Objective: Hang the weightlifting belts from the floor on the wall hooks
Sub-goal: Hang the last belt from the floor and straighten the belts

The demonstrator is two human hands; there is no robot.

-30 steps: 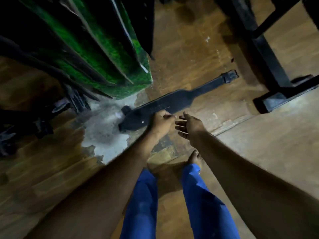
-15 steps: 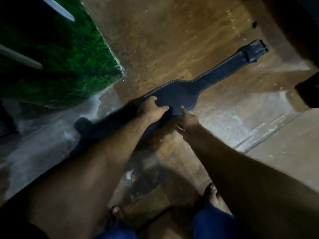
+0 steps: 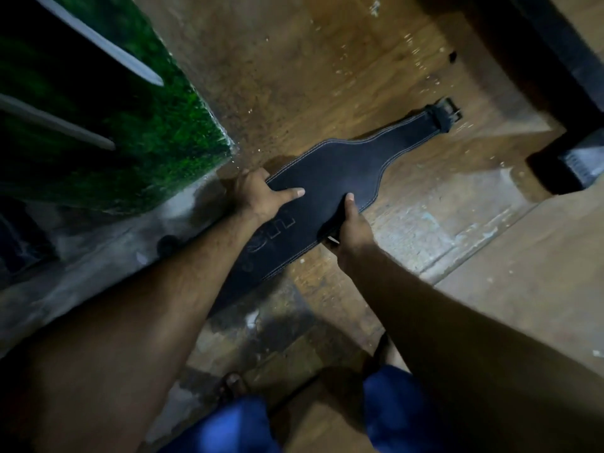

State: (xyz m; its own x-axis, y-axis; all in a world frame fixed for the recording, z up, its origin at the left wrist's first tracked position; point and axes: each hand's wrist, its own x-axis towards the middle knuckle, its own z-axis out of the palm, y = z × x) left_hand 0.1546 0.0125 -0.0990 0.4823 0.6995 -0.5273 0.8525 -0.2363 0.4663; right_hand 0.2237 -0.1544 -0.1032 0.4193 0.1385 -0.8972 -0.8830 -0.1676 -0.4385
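**Both hands on the belt at floor level**

While the wooden floor [image 3: 327,70] fills most of the view, a green turf panel [image 3: 157,135] stands at the upper left and a black frame base [image 3: 568,103] crosses the upper right, leaving a bare strip of boards between them. The black weightlifting belt [image 3: 340,171] runs diagonally across that strip, its wide middle near the turf's lower corner and its narrow end with the buckle [image 3: 449,112] pointing toward the frame base, short of touching it. Both forearms reach forward and down from the bottom of the view. The left hand [image 3: 258,194] is closed over the belt's far long edge, thumb lying flat on top. The right hand [image 3: 351,220] grips the near long edge, thumb pressed on top and fingers curled under. Two feet stand below, just near of the belt.
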